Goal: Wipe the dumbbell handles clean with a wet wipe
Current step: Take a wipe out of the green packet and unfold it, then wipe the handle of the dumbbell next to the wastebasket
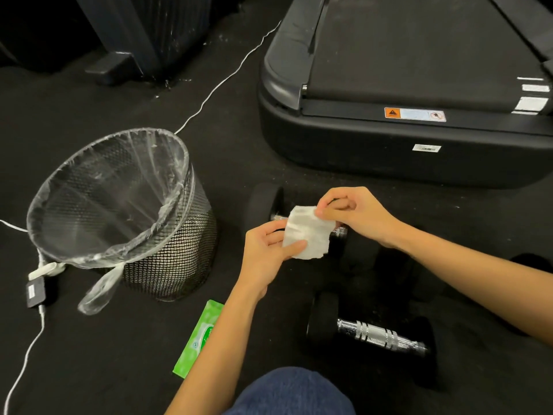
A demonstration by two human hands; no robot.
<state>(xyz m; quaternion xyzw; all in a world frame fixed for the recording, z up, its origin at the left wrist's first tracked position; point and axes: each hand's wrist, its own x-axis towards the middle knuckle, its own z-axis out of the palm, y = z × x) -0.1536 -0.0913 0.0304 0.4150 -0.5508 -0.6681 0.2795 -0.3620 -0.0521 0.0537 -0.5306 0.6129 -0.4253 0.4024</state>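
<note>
- Two hands meet over the floor, and between them we see one white wet wipe (308,232), spread out nearly flat.
- Our left hand (270,250) pinches the wipe's lower left part, thumb lying across its front and fingers curled behind it.
- Our right hand (356,215) grips the wipe's upper right corner between thumb and fingertips, the other fingers loosely bent.
- The wipe hangs in front of the far dumbbell (266,205), covering most of its chrome handle; we cannot tell whether the wipe touches the metal.
- A short piece of that handle shows at each side of the wipe, just left of it beside the black weight, and below the right hand.
- The near dumbbell (374,336) lies on the floor below both hands, well apart from the wipe, its ribbed chrome handle fully bare.
- A green wipe packet (199,339) lies flat on the floor, partly hidden under our left forearm.
- A mesh bin (167,259) lined with a clear bag stands to the left of the left hand.
- A treadmill's end (389,139) sits beyond the far dumbbell.
</note>
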